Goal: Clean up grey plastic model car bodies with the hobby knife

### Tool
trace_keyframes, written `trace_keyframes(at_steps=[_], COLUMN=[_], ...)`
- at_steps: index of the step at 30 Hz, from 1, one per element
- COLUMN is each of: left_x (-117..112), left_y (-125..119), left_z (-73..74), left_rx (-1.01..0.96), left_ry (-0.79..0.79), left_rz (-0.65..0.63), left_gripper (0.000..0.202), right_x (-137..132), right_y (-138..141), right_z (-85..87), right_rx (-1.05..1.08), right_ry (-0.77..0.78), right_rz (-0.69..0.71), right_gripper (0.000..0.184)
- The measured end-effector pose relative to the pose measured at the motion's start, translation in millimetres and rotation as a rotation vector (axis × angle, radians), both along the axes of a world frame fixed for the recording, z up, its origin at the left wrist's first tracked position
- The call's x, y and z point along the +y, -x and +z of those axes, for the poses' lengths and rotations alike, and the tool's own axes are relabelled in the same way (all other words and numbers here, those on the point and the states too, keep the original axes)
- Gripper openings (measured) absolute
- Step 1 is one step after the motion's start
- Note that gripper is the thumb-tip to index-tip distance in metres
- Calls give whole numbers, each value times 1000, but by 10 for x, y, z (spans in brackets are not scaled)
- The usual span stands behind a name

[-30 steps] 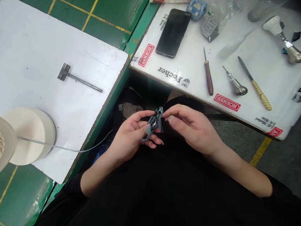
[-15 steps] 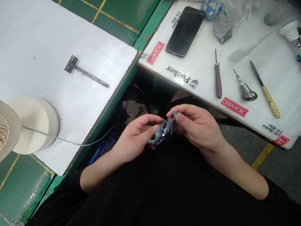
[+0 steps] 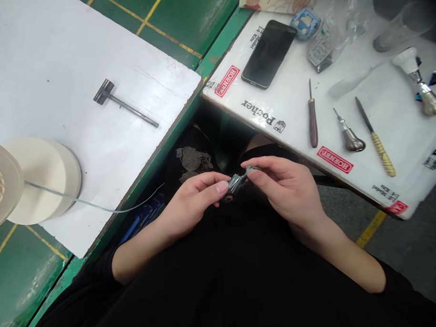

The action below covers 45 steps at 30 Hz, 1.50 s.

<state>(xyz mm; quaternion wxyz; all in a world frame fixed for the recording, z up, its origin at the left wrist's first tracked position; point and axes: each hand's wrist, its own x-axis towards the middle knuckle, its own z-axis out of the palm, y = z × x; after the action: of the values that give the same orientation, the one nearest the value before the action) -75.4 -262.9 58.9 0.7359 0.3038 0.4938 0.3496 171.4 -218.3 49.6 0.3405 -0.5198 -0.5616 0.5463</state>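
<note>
We saw the small grey metal part held above the lap, mostly hidden by the fingers around it, so we could not make out its full shape. Both hands held it, close together. The left hand was curled beneath and beside it, and the right hand pinched it from above, with its thumb and forefinger closed on the upper end.

Just below the hands lay the black clothing of the lap. To our left stood a white board on a green bench, and a steel T-handle tool lay on the board. Beside it sat a cream roll, with a thin clear strand running from it over the board's edge toward the hands.

Ahead and to the right lay a white box, printed in red and black. On it we saw a black phone, a dark-handled awl, a metal-handled awl, a yellow-handled tool, a second metal-handled tool, a plastic bag and a glass.
</note>
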Motion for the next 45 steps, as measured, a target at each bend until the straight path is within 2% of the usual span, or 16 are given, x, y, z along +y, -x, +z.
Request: trace_keyframes(at_steps=[8, 13, 18, 21, 26, 28, 30, 35, 39, 45], left_x=[47, 43, 32, 27, 14, 11, 11, 13, 7, 16], left_y=[-38, -35, -17, -23, -33, -27, -20, -13, -16, -44], left_z=[-38, -34, -17, 20, 44, 18, -19, -90, -95, -90], left_rx=[-46, -58, -47, 89, 372, 417, 438, 440, 413, 354], left_ry=[68, 40, -2, -135, -618, -770, -869, -985, -1038, -1081], left_rz=[70, 55, 23, 0, 3, -29, -56, -58, -67, -93], left_gripper=[31, 36, 27, 23, 7, 9, 12, 15, 17, 15], right_x=[-60, -49, -36, -50, -105, -120, -127, -147, -169, -152], right_y=[9, -20, -45, -39, 9, 24, 29, 17, 31, 86], right_z=[94, 98, 65, 33, -1, 9, 29, 50, 44, 35], right_rx=[-33, -10, 0, -11, -48, -60, -56, -33, 3, 120], right_ry=[-156, -197, -244, -268, -215, -188, -187, -273, -372, -477], right_rz=[35, 49, 82, 107, 129, 147, 173, 186, 188, 200], right_gripper=[12, 10, 10, 17, 65, 75, 74, 68, 69, 57])
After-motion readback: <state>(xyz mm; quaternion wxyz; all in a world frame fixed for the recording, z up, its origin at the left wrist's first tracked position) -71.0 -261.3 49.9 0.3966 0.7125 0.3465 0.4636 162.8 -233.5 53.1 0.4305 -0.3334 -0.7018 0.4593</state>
